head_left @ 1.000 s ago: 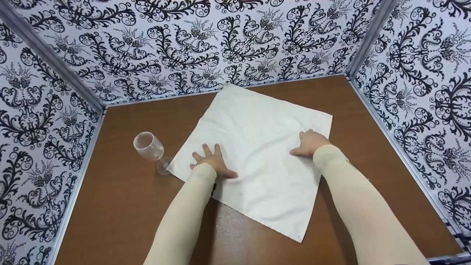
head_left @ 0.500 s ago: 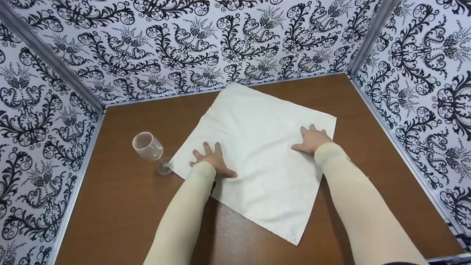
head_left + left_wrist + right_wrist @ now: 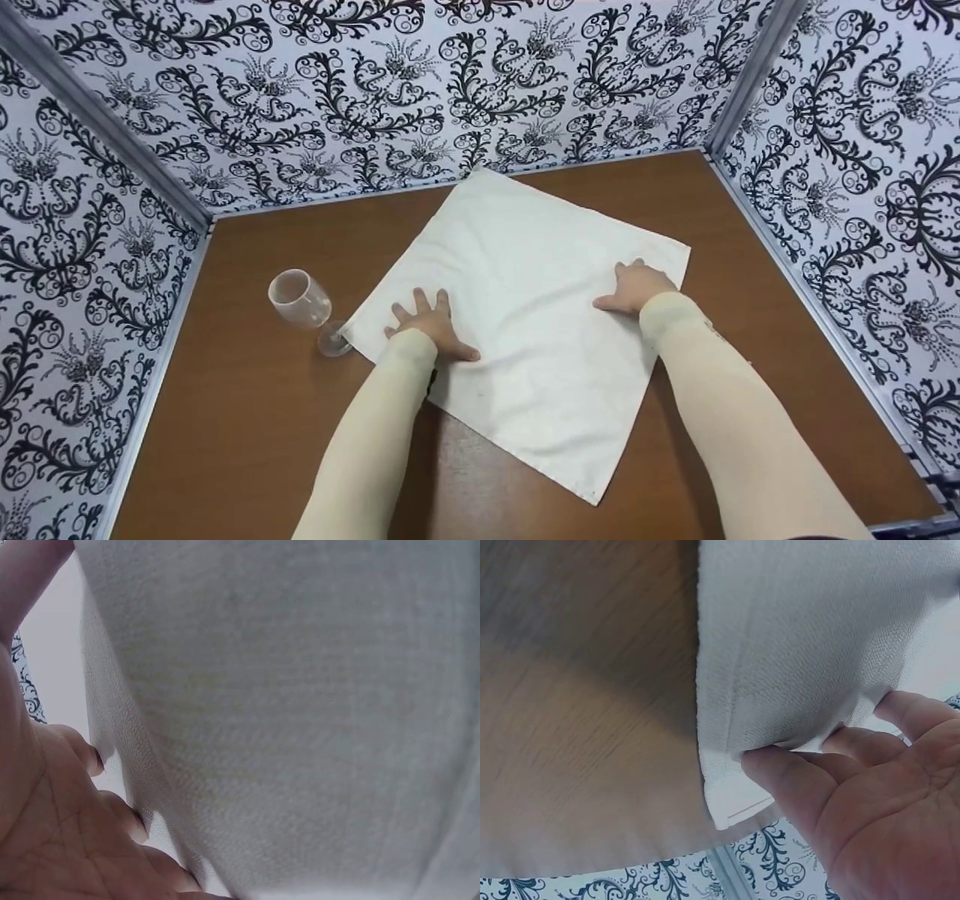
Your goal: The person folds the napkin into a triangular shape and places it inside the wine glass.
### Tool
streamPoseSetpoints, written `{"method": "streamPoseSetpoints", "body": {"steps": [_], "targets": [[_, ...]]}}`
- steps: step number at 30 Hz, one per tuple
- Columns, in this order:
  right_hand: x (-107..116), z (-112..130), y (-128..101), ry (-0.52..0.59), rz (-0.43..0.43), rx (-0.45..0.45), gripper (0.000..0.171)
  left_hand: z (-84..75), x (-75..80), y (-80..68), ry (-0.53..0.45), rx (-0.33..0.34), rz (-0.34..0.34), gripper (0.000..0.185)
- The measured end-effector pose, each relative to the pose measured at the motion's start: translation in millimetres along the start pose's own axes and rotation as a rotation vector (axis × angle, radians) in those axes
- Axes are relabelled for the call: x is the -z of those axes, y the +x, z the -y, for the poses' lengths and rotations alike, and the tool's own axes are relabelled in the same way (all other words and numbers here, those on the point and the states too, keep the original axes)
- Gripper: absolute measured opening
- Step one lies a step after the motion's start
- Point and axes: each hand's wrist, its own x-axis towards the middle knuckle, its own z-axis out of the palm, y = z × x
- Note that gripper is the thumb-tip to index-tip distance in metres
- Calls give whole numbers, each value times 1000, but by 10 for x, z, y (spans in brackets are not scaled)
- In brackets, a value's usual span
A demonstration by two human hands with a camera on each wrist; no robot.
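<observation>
Pressing flat on a white cloth (image 3: 525, 315), both hands were spread wide and held nothing. The cloth lay open on the brown counter (image 3: 247, 420), turned like a diamond, with one corner at the far wall and one corner toward the near edge. The left hand (image 3: 427, 326) rested near the left corner of the cloth, its fingers straight and fanned out, the thumb pointing to the right. The right hand (image 3: 637, 289) rested near the right corner, also with straight fingers lying on the fabric. In the right wrist view the fingertips (image 3: 780, 765) touched the cloth (image 3: 810, 637) just beside its hemmed corner, and the wooden counter (image 3: 577, 712) was seen to the left of it. In the left wrist view the cloth (image 3: 285, 712) filled almost the whole picture, with the palm (image 3: 52, 832) at the lower left.

A clear stemmed glass (image 3: 304, 304) lay on its side on the counter, left of the cloth, and its foot was just beside the cloth's left corner. Walls (image 3: 375, 90) with black and white ornaments stood around the counter on three sides. Both arms wore pale sleeves (image 3: 720, 405).
</observation>
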Motion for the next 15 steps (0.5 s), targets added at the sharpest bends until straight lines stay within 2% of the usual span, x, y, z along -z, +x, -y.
{"method": "streamPoseSetpoints", "body": {"steps": [4, 10, 15], "targets": [[-12, -13, 8, -7, 0, 2, 104, 5, -6, 20, 10, -1, 1, 141], [-35, -43, 43, -19, 2, 15, 105, 29, 18, -14, -14, -32, -33, 140], [-51, -49, 69, -16, -7, 14, 107, 41, 24, -5, -6, -29, -28, 140]]}}
